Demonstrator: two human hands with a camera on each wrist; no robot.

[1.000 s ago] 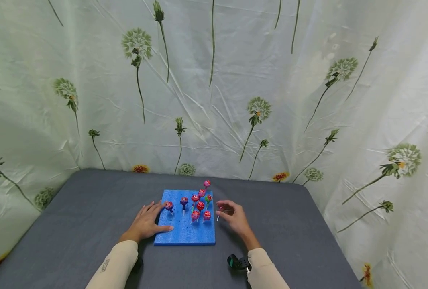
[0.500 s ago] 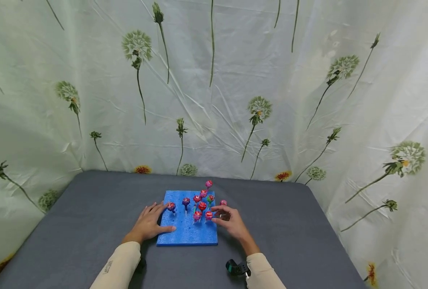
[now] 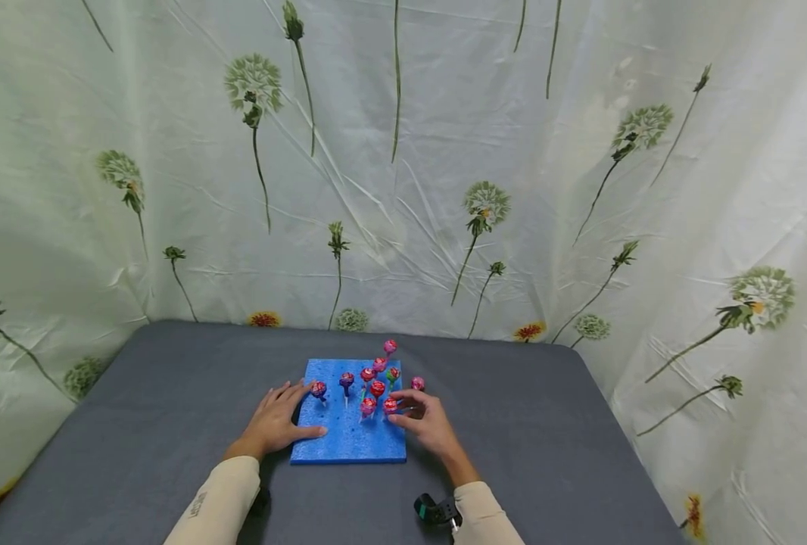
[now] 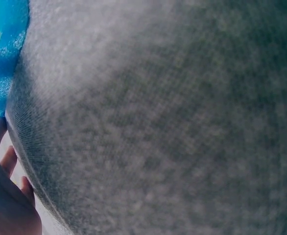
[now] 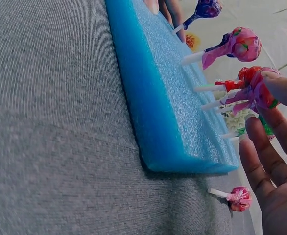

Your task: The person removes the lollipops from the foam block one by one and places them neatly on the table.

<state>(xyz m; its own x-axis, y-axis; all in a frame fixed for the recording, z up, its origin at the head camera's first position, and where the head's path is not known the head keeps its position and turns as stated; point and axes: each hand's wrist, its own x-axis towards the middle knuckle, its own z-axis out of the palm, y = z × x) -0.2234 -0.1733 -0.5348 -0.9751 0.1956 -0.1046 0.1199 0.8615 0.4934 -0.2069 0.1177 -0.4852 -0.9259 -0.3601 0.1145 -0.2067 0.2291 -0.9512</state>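
A blue foam board [image 3: 335, 446] lies on the table with several wrapped lollipops standing in it on their sticks. My left hand [image 3: 275, 420] rests at the board's left edge, fingers spread and thumb on its top. Near that hand stands a purple lollipop [image 3: 318, 389]. My right hand [image 3: 434, 425] pinches the pink-and-red lollipop [image 5: 258, 93] at the board's right side between thumb and index finger; its stick still meets the foam. Another pink lollipop [image 5: 240, 198] lies on the table just right of the board, partly behind the right hand in the head view.
Grey cloth covers the table [image 3: 526, 439]. Behind it hangs a pale curtain [image 3: 390, 189] printed with dandelions. A green-and-red lollipop [image 3: 393, 375] and a red one [image 3: 377, 388] stand close to the right hand. A black wrist strap [image 3: 434, 509] is at the right sleeve.
My right hand held a lollipop beside the board, let go of it on the table, then moved left to pinch the front right lollipop. The left hand stays in place.
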